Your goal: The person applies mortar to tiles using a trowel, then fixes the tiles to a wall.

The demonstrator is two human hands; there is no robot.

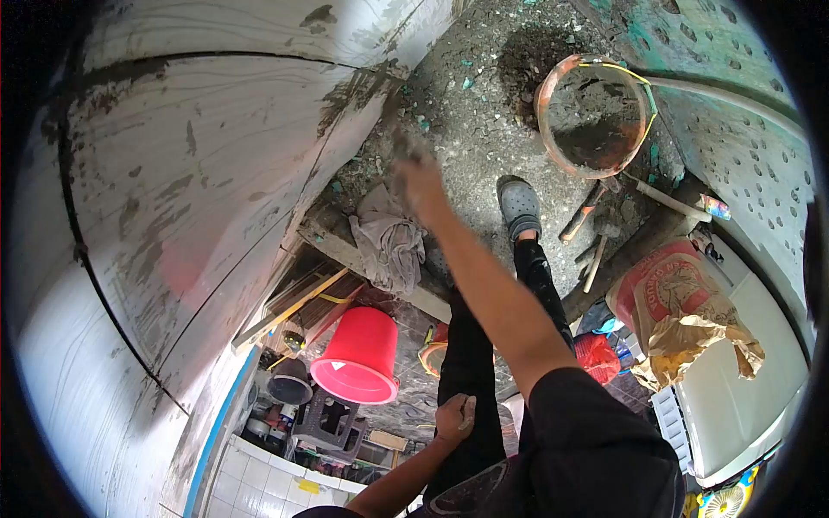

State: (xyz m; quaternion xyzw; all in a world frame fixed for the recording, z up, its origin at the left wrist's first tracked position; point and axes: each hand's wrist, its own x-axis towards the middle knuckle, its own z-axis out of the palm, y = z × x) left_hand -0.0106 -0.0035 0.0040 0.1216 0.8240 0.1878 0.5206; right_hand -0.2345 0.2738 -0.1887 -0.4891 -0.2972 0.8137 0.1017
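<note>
My right hand (420,186) reaches forward to the lower edge of the large tiled wall (216,164), which is smeared with grey mortar. Its fingers are closed around something blurred and grey that I cannot make out. A crumpled grey cloth (387,242) lies just below that hand, on the edge of the rough floor. Near my thigh, my left hand (455,417) is curled into a fist, with grey residue on the fingers and nothing visible in it.
An orange-rimmed bucket (546,108) of grey mortar stands ahead on the rough concrete floor (466,112). A hammer (583,211) lies beside it. A torn paper sack (665,293) is at right. Below the floor's edge hangs or stands a pink bucket (358,345) near a dark stool (328,419).
</note>
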